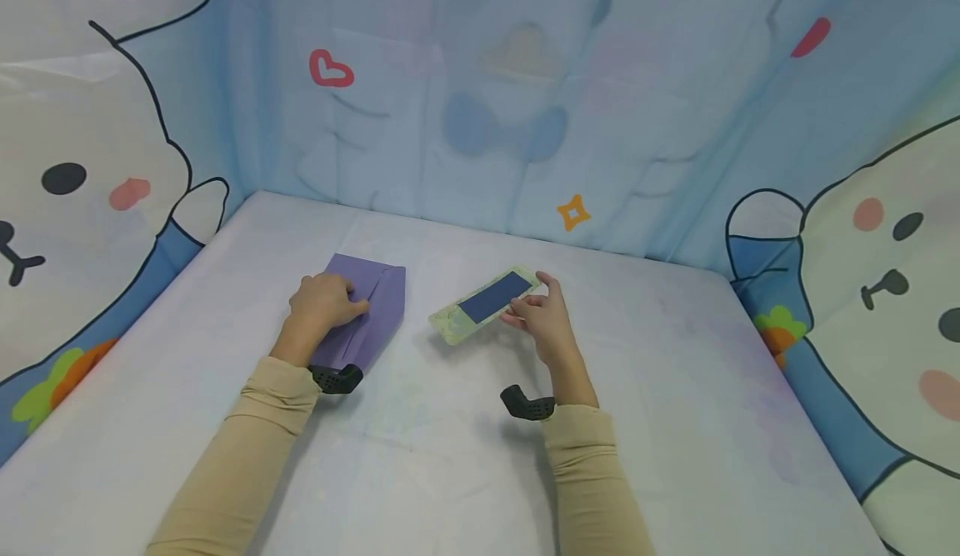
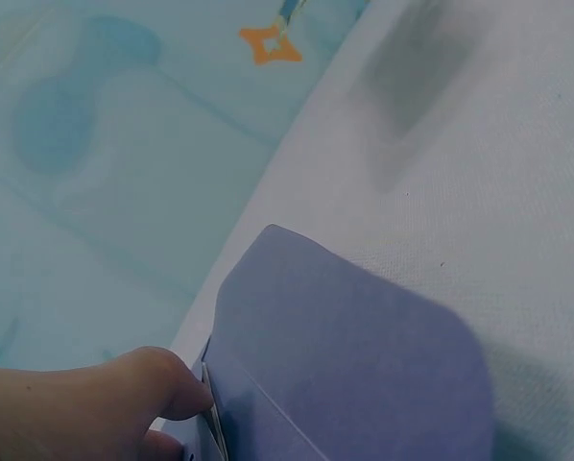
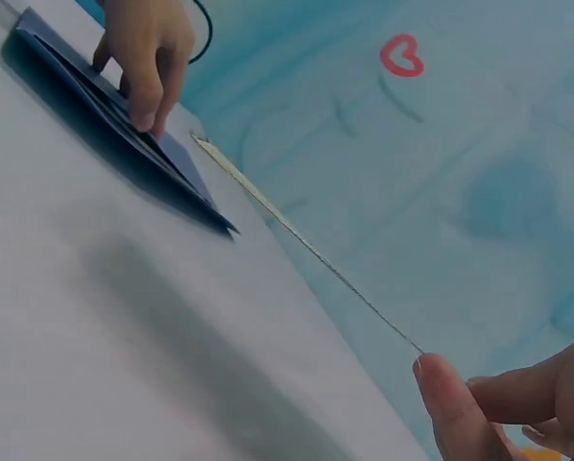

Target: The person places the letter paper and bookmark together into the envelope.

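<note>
A purple envelope (image 1: 386, 299) lies left of the middle of the table, its flap spread out toward the right. My left hand (image 1: 322, 302) pinches the edge of its pocket, and the left wrist view shows the thumb (image 2: 177, 384) at that edge. In the right wrist view the envelope (image 3: 95, 125) gapes along its mouth. My right hand (image 1: 546, 318) holds a pale green card with a dark blue panel (image 1: 495, 296) by its right end. The card is raised over the table, and its shadow falls below. From the right wrist it shows edge-on as a thin strip.
A white cloth covers the table (image 1: 420, 473). Behind it hangs a light blue printed curtain (image 1: 495, 172), with cartoon bears at both sides. Black wrist cameras (image 1: 527, 403) sit at both cuffs.
</note>
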### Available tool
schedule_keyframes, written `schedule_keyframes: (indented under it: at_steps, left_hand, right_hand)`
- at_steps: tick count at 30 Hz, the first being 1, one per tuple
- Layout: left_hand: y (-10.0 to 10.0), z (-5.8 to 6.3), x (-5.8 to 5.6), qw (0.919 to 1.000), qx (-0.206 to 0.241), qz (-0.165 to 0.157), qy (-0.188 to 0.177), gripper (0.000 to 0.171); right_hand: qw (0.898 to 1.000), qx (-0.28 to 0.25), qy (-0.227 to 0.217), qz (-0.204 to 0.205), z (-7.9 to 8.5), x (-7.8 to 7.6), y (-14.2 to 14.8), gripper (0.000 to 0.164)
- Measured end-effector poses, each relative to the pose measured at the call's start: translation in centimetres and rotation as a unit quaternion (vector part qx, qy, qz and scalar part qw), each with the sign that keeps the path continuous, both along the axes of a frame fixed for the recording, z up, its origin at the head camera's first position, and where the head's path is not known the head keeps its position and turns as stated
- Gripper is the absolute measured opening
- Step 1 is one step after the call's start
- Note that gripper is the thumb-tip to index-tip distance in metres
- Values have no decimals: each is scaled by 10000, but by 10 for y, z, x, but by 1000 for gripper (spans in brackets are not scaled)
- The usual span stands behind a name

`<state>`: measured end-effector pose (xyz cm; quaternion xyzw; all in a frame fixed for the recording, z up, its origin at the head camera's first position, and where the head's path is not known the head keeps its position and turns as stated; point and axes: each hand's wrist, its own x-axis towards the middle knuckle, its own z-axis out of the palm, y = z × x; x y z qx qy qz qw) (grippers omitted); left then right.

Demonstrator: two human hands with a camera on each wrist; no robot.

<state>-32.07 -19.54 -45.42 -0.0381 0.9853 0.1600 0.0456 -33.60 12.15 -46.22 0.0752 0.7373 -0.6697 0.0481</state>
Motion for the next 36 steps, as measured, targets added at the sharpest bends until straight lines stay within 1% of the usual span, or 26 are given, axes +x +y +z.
schedule_keyframes:
  at_steps: [4,7,9,16,22,27,29,31,36]
  left_hand:
    - [0,0,0,10000,16,14,12,53]
    - [0,-1,0,10000,31,33,21,53]
    - [0,-2,-1,10000,22,35,12,53]
    - [0,-2,-1,10000,-71,24,14,53]
    - [1,0,-1,10000,-71,5,46,53]
    - [1,0,1,9999,-66,-22,104,51]
    - [1,0,1,9999,-49,-22,136,51]
    - [1,-1,1,9999,-31,-10,166,50]
    - [1,-2,1,9998,-33,9,199,48]
  right_hand:
    - [9997,-35,92,-230,2,2,-16,75]
    - [9989,-48,266,-390,1,5,-30,76]
    - [9982,10,438,-419,-1,8,-40,76]
    - [9926,262,1166,-204,-6,22,-73,73]
    - [9809,1026,1645,-134,-6,34,-94,71]
    - [9693,1587,1877,-66,-7,41,-107,71]
    - [9657,1730,1936,-25,-8,43,-110,71]
    - [9638,1802,1963,23,-9,45,-113,71]
    - [9629,1802,2004,124,-13,49,-118,70]
